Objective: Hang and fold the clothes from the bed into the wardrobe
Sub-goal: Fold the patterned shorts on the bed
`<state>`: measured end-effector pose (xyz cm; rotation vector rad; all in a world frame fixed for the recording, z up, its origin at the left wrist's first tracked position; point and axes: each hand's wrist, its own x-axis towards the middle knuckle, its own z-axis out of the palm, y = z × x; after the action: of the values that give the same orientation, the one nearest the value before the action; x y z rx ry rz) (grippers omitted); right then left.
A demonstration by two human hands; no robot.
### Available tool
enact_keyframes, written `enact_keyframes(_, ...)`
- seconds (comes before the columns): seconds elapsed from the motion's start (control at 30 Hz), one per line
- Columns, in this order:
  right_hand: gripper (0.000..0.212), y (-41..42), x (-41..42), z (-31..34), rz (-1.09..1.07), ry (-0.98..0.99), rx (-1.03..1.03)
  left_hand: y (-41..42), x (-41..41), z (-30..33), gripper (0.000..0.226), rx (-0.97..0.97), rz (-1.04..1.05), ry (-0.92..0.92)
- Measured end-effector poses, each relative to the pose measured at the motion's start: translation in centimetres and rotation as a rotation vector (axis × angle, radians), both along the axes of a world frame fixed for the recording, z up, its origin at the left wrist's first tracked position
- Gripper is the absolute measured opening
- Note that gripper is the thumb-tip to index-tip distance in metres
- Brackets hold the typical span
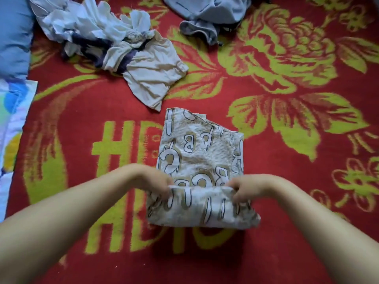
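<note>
Fingers (164, 192) of both hands half-buried in patterned garment (202, 158) fold, blurred.

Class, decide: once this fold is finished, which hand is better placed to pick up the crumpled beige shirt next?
Probably left. The left hand lies nearer the crumpled beige shirt, up-left of the letter-printed cloth; the right hand would cross over.

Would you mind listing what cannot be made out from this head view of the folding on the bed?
- Wardrobe: not in the head view at all.
- Grey garment: cut off by the top edge.
- Fingertips of the left hand and right hand: blurred and tucked into the printed cloth, so the exact grip is unclear.
- Pale pile: tangled, so the number of garments is unclear.
- Blue pillow: cut by the left edge.
</note>
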<state>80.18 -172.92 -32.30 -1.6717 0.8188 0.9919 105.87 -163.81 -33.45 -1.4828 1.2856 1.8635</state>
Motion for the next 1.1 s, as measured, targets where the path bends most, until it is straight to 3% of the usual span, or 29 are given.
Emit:
enact_keyframes(0.1,0.032,-2.6,0.5,-1.7,-0.316,-0.056,-0.418,-3.2,1.5,-1.3,0.010,-0.387,0.245,-0.220)
enact_keyframes(0.2,0.052,-0.8,1.5,-4.2,-0.681,-0.236,-0.840,-2.9,0.5,-3.7,0.035,-0.937,0.472,-0.591)
enact_keyframes(0.23,0.056,0.4,1.9,-4.8,-0.695,-0.302,-0.942,-2.0,-0.5,-4.4,0.043,-1.080,0.467,-0.665)
enact_keyframes(0.3,0.061,3.2,2.7,-6.0,-0.512,-0.373,-1.074,0.2,-3.3,-5.3,0.055,-1.262,0.302,-0.649)
enact_keyframes(0.33,0.063,4.8,2.9,-6.6,-0.374,-0.385,-1.072,1.4,-4.9,-5.9,0.059,-1.274,0.183,-0.592)
enact_keyframes(0.4,0.064,7.1,2.4,-8.0,-0.097,-0.305,-1.014,3.8,-6.7,-7.7,0.062,-1.114,0.032,-0.541)
enact_keyframes(0.47,0.063,7.8,1.3,-9.7,0.054,-0.181,-0.929,5.5,-6.7,-9.9,0.064,-0.858,0.115,-0.568)
enact_keyframes(0.53,0.067,7.1,0.4,-10.8,0.106,-0.144,-0.839,6.2,-6.4,-11.6,0.065,-0.772,0.185,-0.582)
enact_keyframes(0.6,0.078,6.5,0.0,-10.9,0.180,-0.151,-0.796,6.2,-6.2,-11.5,0.069,-0.792,0.155,-0.560)
enact_keyframes(0.7,0.109,7.2,-1.0,-9.6,0.368,-0.208,-0.798,7.4,-5.4,-10.0,0.086,-1.043,-0.085,-0.471)
enact_keyframes(0.8,0.109,8.0,-1.4,-8.0,0.298,-0.081,-0.863,8.7,-3.9,-9.2,0.100,-1.092,-0.331,-0.408)
enact_keyframes(0.87,0.101,7.5,-1.0,-8.1,0.229,-0.037,-0.912,8.0,-3.3,-9.4,0.110,-1.058,-0.266,-0.501)
enact_keyframes(1.0,0.091,6.2,0.3,-6.6,0.284,0.014,-0.643,6.0,-2.5,-7.8,0.090,-0.889,-0.332,-0.424)
enact_keyframes(1.1,0.086,5.3,0.5,-2.4,0.248,-0.022,-0.301,6.5,-1.5,-4.3,0.070,-0.762,-0.208,-0.239)
